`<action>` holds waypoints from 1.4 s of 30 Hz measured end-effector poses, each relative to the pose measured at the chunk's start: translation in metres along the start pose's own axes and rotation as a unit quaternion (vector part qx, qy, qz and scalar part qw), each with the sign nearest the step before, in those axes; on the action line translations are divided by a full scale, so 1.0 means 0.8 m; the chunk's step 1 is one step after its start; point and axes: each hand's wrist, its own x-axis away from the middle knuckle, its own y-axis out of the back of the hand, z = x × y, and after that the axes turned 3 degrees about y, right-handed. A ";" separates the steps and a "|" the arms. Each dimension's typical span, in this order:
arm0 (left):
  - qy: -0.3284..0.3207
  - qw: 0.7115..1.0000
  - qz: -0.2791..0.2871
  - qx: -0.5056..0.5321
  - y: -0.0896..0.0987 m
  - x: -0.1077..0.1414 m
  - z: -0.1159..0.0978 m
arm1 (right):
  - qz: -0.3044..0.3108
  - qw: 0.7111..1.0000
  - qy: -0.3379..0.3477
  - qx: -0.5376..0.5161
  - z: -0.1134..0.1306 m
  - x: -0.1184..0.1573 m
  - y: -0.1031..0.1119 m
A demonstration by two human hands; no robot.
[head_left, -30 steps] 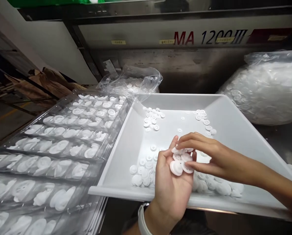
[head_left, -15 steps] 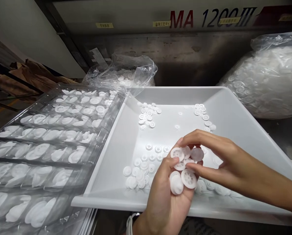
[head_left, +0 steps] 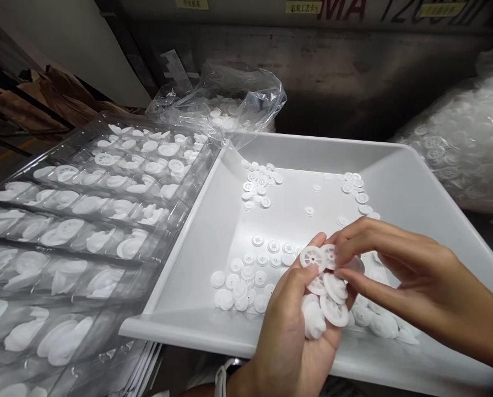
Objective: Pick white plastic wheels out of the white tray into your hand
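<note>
Cradling plastic discs [head_left: 332, 311] in the cupped left hand [head_left: 285, 342], pinching one with right fingertips [head_left: 345, 237], risking spills from tilting.

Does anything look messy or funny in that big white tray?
Yes, a little: small white plastic spoked discs lie loose in scattered clumps on the white plastic tray, some alone, unlike the neat rows in the clear plastic blister tray beside it.
</note>
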 end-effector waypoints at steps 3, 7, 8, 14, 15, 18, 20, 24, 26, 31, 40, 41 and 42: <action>-0.007 1.000 0.007 0.024 0.002 -0.005 0.001 | -0.039 0.999 -0.012 0.002 -0.002 0.000 -0.003; 0.012 0.998 0.045 0.053 0.005 -0.009 0.001 | -0.065 0.997 -0.020 0.017 -0.004 0.000 -0.005; 0.016 0.997 0.051 0.062 0.005 -0.010 0.001 | -0.068 0.997 -0.019 0.021 -0.004 0.000 -0.006; 0.018 0.994 0.063 0.087 0.006 -0.009 0.001 | -0.087 0.996 -0.037 0.003 -0.004 0.002 -0.010; 0.021 0.994 0.065 0.089 0.006 -0.009 0.001 | -0.090 0.995 -0.040 0.000 -0.004 0.002 -0.010; 0.030 0.993 0.063 0.094 0.006 -0.009 0.002 | -0.084 0.995 -0.050 -0.016 -0.004 0.000 -0.008; 0.036 0.993 0.061 0.093 0.007 -0.009 0.002 | -0.078 0.995 -0.056 -0.030 -0.004 -0.002 -0.007; 0.039 0.995 0.051 0.071 0.008 -0.008 0.001 | -0.077 0.994 -0.062 -0.038 -0.004 -0.004 -0.004; 0.040 0.997 0.047 0.054 0.008 -0.009 0.000 | -0.063 0.997 -0.050 -0.020 -0.007 -0.002 0.000; 0.041 0.995 0.060 0.070 0.012 -0.009 -0.001 | -0.011 0.998 -0.022 0.061 -0.015 0.011 0.013; 0.033 0.994 0.055 0.087 0.010 -0.009 -0.002 | 0.037 0.981 -0.014 0.190 -0.004 0.012 0.024; 0.032 0.994 0.058 0.087 0.009 -0.008 -0.002 | 0.036 0.981 -0.008 0.191 -0.003 0.012 0.024; 0.031 0.994 0.062 0.086 0.009 -0.008 -0.002 | 0.033 0.981 -0.001 0.191 -0.002 0.012 0.024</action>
